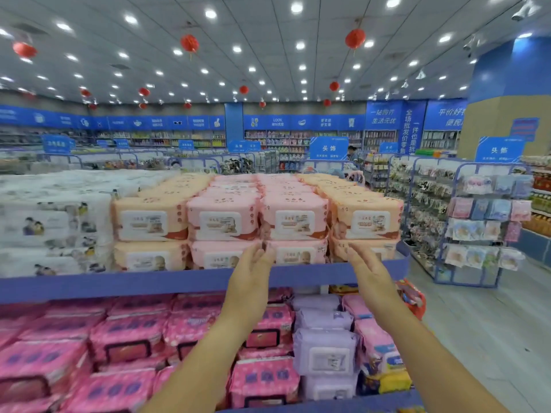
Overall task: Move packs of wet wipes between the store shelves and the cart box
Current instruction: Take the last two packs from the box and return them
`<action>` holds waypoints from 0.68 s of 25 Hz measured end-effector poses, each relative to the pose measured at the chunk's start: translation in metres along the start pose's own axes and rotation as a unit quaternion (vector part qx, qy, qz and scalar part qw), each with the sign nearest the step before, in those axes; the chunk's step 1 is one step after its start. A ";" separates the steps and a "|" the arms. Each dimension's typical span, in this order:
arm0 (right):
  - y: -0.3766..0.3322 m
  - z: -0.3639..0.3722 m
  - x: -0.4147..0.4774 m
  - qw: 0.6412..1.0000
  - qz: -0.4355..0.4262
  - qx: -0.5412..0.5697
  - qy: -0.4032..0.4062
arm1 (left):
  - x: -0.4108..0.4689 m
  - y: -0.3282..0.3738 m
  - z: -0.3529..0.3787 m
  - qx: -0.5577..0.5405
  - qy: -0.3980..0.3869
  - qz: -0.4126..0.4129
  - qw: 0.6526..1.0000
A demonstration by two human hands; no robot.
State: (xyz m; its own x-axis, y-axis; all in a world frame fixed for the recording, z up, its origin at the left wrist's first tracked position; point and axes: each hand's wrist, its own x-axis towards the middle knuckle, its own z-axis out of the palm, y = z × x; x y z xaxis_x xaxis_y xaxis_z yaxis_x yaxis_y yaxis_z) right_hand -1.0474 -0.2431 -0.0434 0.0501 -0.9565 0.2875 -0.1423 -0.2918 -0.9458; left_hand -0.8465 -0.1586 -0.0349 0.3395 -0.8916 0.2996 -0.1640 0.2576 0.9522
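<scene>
Both forearms reach up from the near edge, over the lower shelf's bright pink packs (pixel 128 347) and lilac packs (pixel 325 350). Left hand (pixel 253 272) and right hand (pixel 368 272) are wide open, fingers straight, palms facing each other — neither holds anything. They flank a pale pink wet wipes pack (pixel 298 253) in the lower of 2 layers on the upper shelf, just above the blue shelf edge (pixel 149 283) — contact is unclear. Peach packs (pixel 149 219) sit either side of the pink columns, white packs (pixel 50 225) farther left.

Red lanterns (pixel 189 43) overhead; accessory rack (pixel 483 222) at right
</scene>
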 end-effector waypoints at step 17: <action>-0.078 0.475 -0.321 0.893 -0.001 0.017 -0.451 | -0.318 -0.061 -0.507 0.102 0.345 -0.212 0.909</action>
State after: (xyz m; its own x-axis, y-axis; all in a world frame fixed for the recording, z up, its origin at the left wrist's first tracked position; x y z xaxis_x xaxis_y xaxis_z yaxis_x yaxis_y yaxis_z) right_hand -0.5828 0.0902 -0.1338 0.8274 -0.5578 0.0656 -0.1117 -0.2778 -0.9541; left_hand -0.4751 0.2980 -0.1589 0.9007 -0.4303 -0.0589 -0.0272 -0.1913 0.9812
